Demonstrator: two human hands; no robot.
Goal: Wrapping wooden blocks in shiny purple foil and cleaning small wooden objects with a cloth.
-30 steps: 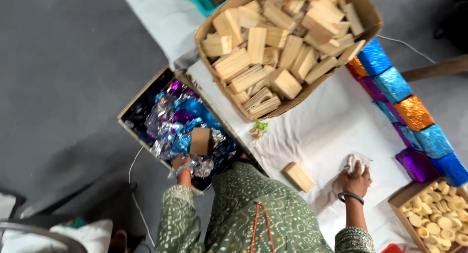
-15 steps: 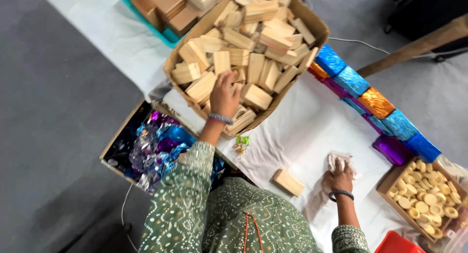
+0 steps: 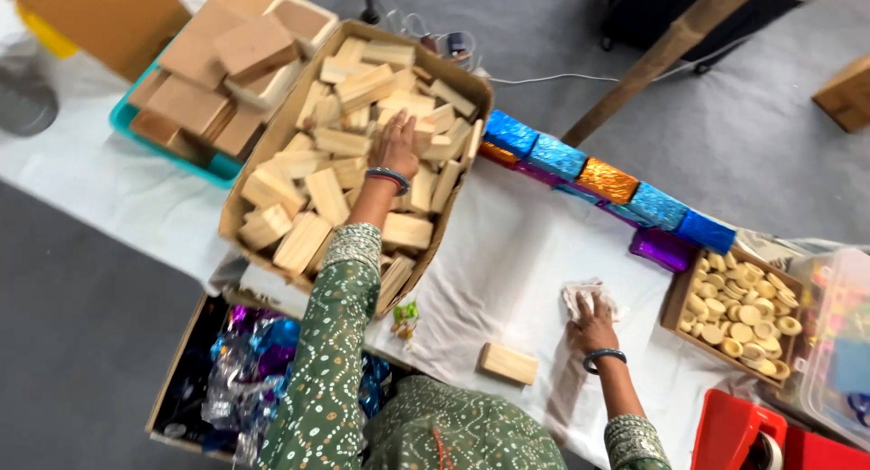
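Head view shows the fingers of the left hand (image 3: pixel 395 146) laid down among the pale wooden blocks (image 3: pixel 344 144) heaped in the big cardboard box (image 3: pixel 467 166); whether they are closed on one block or merely pressed on the pile cannot be told, since the fingertips are hidden by the back of the hand. A single block is best picked by its two long sides, with neighbours leaning on it cleared first, because the heap lies loose and crisscrossed and could shift. The fingers of the right hand (image 3: pixel 594 323) are spread flat on a crumpled white cloth (image 3: pixel 584 298), which is pressed onto the white-covered table (image 3: pixel 507 252); nothing is gripped there. Just beside that hand, apart from it, one wooden block (image 3: pixel 508 363) lies flat on the table. Beyond the hands, a row of foil-wrapped blocks (image 3: pixel 589 175) in blue, orange and purple runs along the far edge, and a small box of pale round pieces (image 3: pixel 739 311) stands at the right. A teal tray of brown blocks (image 3: pixel 208 80) sits past the big box, and a low box of shiny foil sheets (image 3: pixel 245 379) stands on the floor near the sleeve. The cloth should be held steady so the lone block is not nudged.
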